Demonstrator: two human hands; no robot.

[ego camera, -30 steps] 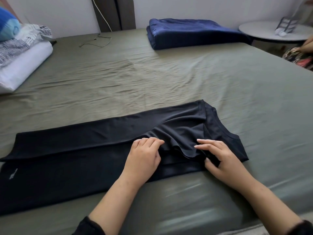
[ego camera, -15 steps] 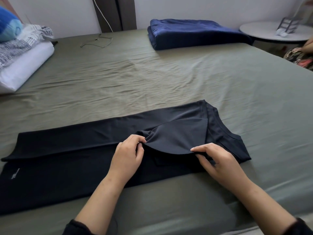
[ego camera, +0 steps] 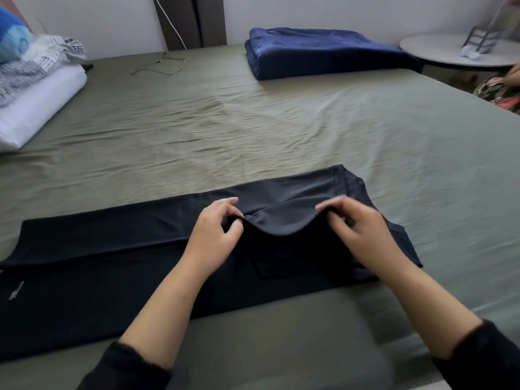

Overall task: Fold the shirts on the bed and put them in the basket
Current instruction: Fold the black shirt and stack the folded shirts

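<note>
A black shirt [ego camera: 107, 257] lies stretched left to right across the near part of the green bed [ego camera: 253, 130], its far side folded over. Its sleeve [ego camera: 281, 218] is lifted off the shirt's body. My left hand [ego camera: 216, 235] pinches the sleeve's left end between thumb and fingers. My right hand [ego camera: 357, 229] grips the sleeve's right end near the collar. No basket is in view.
A folded dark blue cloth [ego camera: 323, 52] lies at the bed's far side. White and patterned pillows [ego camera: 36, 91] are stacked at the far left. A cable [ego camera: 157, 68] lies near the headboard. A round white table [ego camera: 455, 50] stands at the right, beside another person's patterned clothing [ego camera: 498, 91].
Both hands have lifted the sleeve and carried it away from me, towards the shirt's far edge. The rest of the shirt has stayed flat.
</note>
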